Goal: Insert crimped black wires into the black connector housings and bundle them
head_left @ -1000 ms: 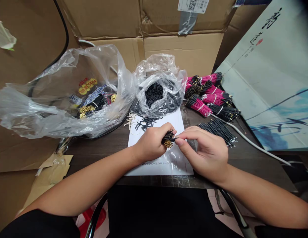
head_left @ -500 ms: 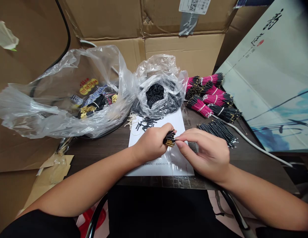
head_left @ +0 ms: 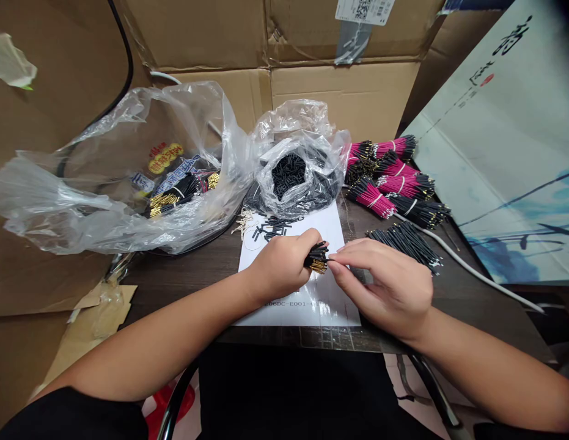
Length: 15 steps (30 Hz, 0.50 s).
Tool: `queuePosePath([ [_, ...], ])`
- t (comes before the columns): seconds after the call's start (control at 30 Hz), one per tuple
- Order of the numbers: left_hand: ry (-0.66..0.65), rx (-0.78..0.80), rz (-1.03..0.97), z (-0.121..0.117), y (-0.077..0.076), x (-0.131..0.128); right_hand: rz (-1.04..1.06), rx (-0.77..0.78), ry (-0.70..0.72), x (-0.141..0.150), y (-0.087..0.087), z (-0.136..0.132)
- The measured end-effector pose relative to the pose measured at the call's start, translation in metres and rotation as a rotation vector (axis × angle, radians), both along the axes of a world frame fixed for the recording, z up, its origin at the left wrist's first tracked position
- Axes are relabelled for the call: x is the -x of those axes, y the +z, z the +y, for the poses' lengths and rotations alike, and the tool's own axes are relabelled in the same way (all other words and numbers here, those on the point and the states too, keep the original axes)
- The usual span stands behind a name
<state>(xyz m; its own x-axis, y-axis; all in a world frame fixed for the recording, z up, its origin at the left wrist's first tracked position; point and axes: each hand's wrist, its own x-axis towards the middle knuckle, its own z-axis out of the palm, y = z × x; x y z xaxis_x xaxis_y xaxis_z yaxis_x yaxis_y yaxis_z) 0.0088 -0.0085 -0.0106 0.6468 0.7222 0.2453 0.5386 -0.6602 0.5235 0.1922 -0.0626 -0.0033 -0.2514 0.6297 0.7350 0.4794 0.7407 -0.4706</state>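
Observation:
Above a printed white sheet (head_left: 330, 305), my left hand (head_left: 282, 263) is wrapped round a bundle of black wires with gold terminals (head_left: 318, 258); their ends face right. Thumb and forefinger of my right hand (head_left: 385, 284) pinch something small and dark at the bundle's ends, perhaps a short black sleeve; it is too small to make out. Loose short black sleeves (head_left: 275, 227) lie on the sheet behind my left hand. Farther back, a clear plastic bag (head_left: 288, 174) stands open, full of the same black pieces. Loose black wires (head_left: 406, 244) lie beyond my right hand.
Tied bundles of pink and black wires (head_left: 403, 177) are piled at the back right, beside a white cable (head_left: 477, 263). A big clear bag (head_left: 105, 214) with gold-ended wire bundles covers the left. Cardboard (head_left: 339, 98) walls the back; a painted panel (head_left: 517, 177) stands right.
My right hand has shifted very slightly right, its pinch still at the bundle's ends. My left hand keeps its hold. The whole view has moved a little.

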Motion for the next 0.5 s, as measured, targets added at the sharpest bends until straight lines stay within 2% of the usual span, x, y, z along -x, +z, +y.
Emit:
queuePosePath([
  [0.27,-0.018,0.001,-0.026,0.0003,-0.0017,0.001,-0.012,0.043,0.059,0.0007,0.0044,0.0007],
  [0.5,-0.014,-0.02,0.003,0.0015,-0.0007,0.0006,-0.041,0.014,0.078,-0.0002,0.0016,0.0018],
])
